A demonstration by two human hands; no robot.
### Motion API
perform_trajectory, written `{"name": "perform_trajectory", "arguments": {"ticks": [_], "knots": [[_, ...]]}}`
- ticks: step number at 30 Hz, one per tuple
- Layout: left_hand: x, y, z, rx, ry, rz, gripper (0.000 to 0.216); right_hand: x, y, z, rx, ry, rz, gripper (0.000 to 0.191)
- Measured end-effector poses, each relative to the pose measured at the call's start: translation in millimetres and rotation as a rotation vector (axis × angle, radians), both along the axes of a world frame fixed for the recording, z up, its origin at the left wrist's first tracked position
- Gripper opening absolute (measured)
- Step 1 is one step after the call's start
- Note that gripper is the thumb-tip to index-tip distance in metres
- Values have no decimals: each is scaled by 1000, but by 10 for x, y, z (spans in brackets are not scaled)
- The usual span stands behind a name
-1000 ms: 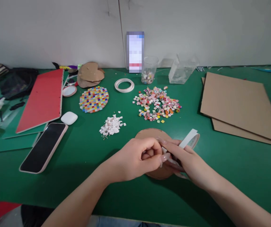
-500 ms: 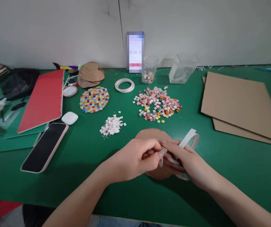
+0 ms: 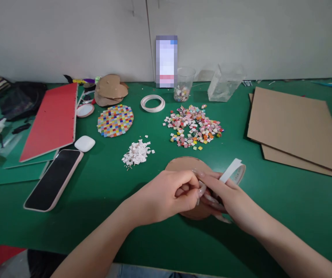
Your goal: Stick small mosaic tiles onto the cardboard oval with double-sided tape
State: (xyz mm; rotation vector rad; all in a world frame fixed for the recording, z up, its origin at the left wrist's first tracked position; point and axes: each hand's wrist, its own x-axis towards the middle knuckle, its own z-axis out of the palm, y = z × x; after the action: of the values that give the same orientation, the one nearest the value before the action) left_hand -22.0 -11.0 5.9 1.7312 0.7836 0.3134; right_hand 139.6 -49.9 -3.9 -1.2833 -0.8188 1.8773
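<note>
on the green table (image 3: 151,243), near side: round cardboard disc (image 3: 186,163) lies under right hand (image 3: 232,196) and left hand (image 3: 175,195), contact unclear. right holds white tape roll (image 3: 231,171), long axis slanting up-right from the knuckles. left, farther from roll, has thumb and finger drawn narrow beside right's fingertips; cannot tell what's between. beyond: white scraps (image 3: 138,153), loose coloured tiles (image 3: 208,129).

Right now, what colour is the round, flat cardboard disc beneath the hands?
The round cardboard disc is brown, shown best in the head view.
</note>
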Motion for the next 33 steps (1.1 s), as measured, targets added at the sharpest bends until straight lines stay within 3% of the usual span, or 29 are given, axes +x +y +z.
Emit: {"name": "perform_trajectory", "arguments": {"ticks": [8, 19, 33], "knots": [[-8, -13, 8, -86, -36, -12, 9, 0, 23, -16, -41, 81, -31, 45], [-11, 4, 7, 78, 13, -12, 10, 5, 25, -3, -10, 34, -12, 47], [12, -14, -38, 96, 21, 2, 12, -25, 13, -24, -6, -55, -20, 45]]}}
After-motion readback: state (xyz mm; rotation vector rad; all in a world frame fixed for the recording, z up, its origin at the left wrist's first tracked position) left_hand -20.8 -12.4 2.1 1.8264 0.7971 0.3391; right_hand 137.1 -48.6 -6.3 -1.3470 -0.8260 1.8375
